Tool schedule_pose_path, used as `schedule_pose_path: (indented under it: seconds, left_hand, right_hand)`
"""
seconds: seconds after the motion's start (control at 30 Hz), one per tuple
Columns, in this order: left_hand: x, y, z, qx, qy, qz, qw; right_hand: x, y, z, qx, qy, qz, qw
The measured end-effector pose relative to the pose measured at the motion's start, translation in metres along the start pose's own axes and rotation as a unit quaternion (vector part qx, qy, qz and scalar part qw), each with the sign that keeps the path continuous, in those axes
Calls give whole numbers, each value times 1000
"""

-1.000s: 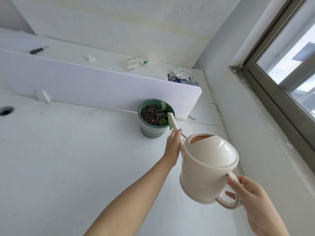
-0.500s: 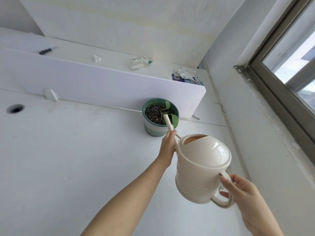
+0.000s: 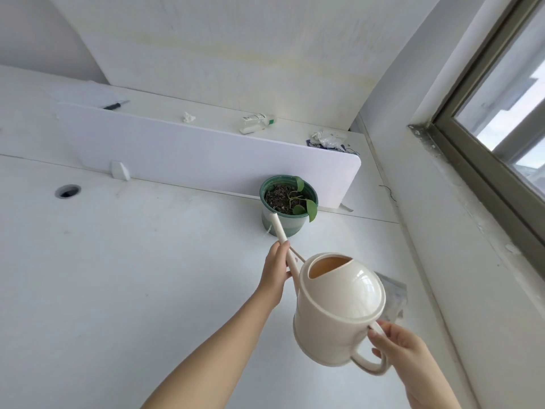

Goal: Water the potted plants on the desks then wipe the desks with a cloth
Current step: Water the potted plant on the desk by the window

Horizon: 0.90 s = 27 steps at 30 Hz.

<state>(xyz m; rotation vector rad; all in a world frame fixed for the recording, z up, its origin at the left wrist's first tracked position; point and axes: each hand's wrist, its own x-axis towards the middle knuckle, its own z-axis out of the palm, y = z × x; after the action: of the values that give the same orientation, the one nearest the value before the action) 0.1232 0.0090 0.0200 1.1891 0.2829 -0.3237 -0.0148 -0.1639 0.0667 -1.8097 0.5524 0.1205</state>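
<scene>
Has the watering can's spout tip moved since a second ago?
Yes. Judged against the green pot, the spout tip has drawn back toward the person and left: from over the soil to the pot's near-left rim.

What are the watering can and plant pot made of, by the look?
The watering can looks like moulded plastic, cream and glossy: sharp window highlights on its dome, thin even rim. The plant pot is probably plastic too, green, smooth, thin rolled rim; glazed ceramic can't be ruled out.

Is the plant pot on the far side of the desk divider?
No, the plant pot stands on the near side of the divider.
</scene>
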Motion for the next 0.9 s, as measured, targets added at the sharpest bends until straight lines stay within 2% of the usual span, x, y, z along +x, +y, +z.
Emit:
schedule_pose_path:
  seconds: [0.47, 0.9]
  left_hand:
    - [-60, -27, -64, -34, 86, 35, 995]
    - [-89, -33, -102, -80, 167, 66, 980]
  right_hand:
    - [-26, 32, 23, -24, -67, 37, 997]
    - [-19, 39, 48, -71, -134, 33, 988]
